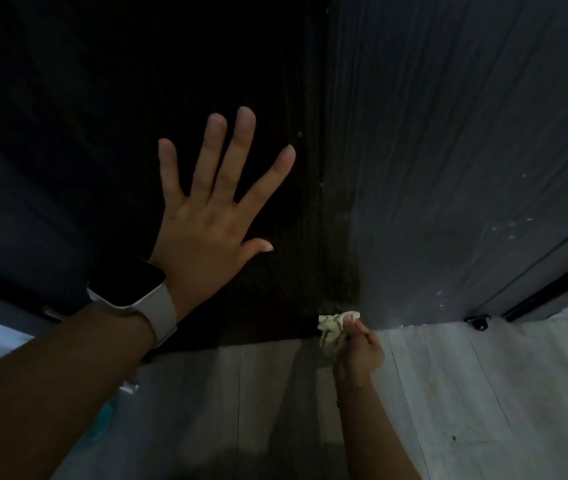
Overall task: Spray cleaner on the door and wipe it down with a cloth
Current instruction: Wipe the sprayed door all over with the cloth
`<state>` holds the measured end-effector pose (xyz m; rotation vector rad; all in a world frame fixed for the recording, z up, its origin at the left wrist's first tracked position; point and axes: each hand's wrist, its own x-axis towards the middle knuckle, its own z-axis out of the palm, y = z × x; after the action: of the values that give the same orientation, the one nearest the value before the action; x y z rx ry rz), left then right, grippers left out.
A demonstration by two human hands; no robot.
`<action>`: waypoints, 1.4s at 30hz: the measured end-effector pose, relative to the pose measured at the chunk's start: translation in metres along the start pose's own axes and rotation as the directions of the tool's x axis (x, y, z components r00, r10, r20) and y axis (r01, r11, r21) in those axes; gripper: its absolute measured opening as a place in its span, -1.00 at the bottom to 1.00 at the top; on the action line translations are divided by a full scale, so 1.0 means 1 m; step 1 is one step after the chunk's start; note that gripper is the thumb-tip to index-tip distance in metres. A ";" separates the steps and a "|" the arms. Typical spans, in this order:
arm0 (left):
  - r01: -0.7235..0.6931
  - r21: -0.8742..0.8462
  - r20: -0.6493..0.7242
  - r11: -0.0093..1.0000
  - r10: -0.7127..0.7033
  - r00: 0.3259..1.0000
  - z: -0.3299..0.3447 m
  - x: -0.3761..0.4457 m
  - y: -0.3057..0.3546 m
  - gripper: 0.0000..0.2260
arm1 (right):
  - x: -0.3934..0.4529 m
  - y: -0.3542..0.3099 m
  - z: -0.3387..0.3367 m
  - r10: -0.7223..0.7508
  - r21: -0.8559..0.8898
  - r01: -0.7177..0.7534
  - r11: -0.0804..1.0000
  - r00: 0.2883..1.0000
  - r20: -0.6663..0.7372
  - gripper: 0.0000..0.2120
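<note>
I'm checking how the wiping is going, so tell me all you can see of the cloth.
The cloth is small, pale cream and crumpled into a wad, soft fabric by its look. The right hand grips it with curled fingers and holds it against the very bottom edge of the dark door, just above the pale floor. Part of it is hidden under the fingers. Whether it is damp cannot be told.

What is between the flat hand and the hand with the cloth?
Only bare dark door lies between the left hand, spread flat, and the right hand holding the cloth at the door's bottom edge, seen in the head view.
</note>
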<state>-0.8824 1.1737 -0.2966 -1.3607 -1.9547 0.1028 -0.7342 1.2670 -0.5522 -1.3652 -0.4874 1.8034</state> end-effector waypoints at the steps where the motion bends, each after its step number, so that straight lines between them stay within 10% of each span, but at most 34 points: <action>1: 0.005 -0.003 0.002 1.000 -0.005 1.000 0.000 0.000 0.000 0.15 | -0.003 -0.004 0.004 -0.031 0.003 0.031 1.000 0.999 -0.025 -0.89; 21: 0.008 0.002 -0.020 1.000 -0.008 1.000 -0.006 0.000 0.000 0.11 | -0.017 0.003 0.032 -0.230 -0.008 0.230 0.973 0.972 -0.047 -0.89; 28: 0.011 0.014 -0.016 1.000 -0.011 1.000 -0.004 0.000 0.001 0.12 | 0.000 0.017 0.003 0.012 -0.077 -0.012 0.997 1.000 -0.003 -0.91; 37: 0.019 0.025 -0.012 1.000 -0.019 1.000 -0.003 0.000 0.000 0.08 | -0.024 -0.032 0.035 -0.401 0.003 0.402 0.916 0.914 -0.056 -0.84; 42: 0.024 0.001 0.005 1.000 -0.024 1.000 -0.007 0.000 -0.001 0.09 | -0.014 -0.009 0.020 -0.198 -0.013 0.198 0.980 0.974 -0.106 -0.89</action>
<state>-0.8785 1.1712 -0.2911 -1.3373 -1.9741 0.0953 -0.7487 1.2650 -0.5306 -1.3566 -0.5486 1.5610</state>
